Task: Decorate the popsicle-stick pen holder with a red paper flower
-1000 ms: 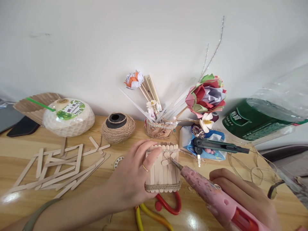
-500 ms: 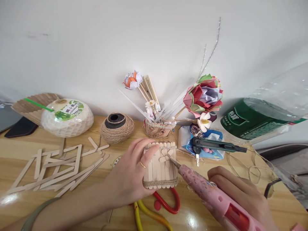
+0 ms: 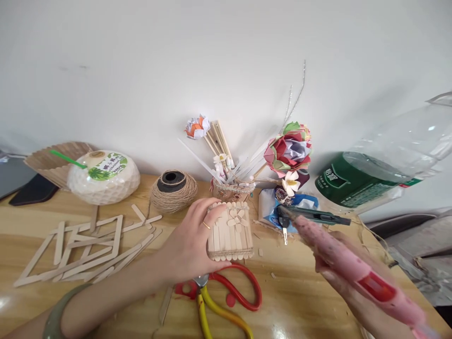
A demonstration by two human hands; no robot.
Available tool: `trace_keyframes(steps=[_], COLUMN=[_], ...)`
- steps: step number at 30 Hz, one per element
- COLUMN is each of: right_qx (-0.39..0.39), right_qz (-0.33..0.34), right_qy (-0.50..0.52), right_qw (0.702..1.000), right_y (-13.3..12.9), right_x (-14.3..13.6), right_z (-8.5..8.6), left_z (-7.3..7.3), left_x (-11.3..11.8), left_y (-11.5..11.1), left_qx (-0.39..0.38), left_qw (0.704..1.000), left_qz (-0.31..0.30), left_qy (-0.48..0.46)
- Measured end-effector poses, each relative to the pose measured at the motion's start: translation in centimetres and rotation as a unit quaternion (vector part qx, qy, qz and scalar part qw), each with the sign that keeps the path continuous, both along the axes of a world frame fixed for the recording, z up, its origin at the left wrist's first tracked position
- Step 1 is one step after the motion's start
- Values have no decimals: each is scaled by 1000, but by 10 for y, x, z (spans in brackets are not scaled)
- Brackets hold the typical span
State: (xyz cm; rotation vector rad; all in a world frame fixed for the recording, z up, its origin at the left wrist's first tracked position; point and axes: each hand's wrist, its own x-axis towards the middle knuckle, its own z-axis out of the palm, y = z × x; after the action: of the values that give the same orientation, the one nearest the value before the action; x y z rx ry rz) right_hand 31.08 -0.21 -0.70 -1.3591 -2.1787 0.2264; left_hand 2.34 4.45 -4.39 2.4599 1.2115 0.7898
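Now that the pink glue gun (image 3: 353, 268) has pulled away: wooden flower (image 3: 237, 219) uncovered, gluing apparently paused.
Right hand (image 3: 348, 294): wraps the gun.
Left hand (image 3: 183, 247): grips stick-built piece (image 3: 228, 240) near tabletop (image 3: 300, 296)'s back edge.

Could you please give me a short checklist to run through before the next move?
1. Stick-built piece steadied: ok, the left hand grips its side.
2. Glue gun in hand: ok, the right hand holds it.
3. Gun tip away from the left hand: ok, it points toward the packet, apart from the piece.
4. Small wooden flower firmly stuck: cannot tell; it sits on the front face.
5. Scissors out of the way: not ok, they lie close by the left hand.
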Motion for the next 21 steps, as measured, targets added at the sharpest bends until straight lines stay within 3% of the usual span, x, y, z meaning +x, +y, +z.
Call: trace_keyframes(steps=[4, 5, 9, 13, 17, 21], right_qx=[-46, -97, -107, -102, -94, -61], right_qz=[13, 5, -67, -29, 21, 54], right_qy=[-79, -90, -85, -100, -120, -154], right_qw=[996, 991, 988, 989, 988, 985], right_y=[-7, -12, -25, -25, -27, -36], right_x=[11, 15, 28, 43, 51, 24], right_z=[-16, -24, -61, -80, -66, -33], left_z=[2, 2, 0, -2, -2, -2], left_x=[-2, -2, -4, -6, -6, -6], left_y=[4, 5, 9, 12, 11, 12], left_qx=[-30, -38, -72, -87, -86, -80], left_qw=[1000, 999, 997, 995, 995, 996], left_qz=[-1, 0, 10, 6, 5, 9], left_qy=[-4, -7, -29, -52, -52, -47])
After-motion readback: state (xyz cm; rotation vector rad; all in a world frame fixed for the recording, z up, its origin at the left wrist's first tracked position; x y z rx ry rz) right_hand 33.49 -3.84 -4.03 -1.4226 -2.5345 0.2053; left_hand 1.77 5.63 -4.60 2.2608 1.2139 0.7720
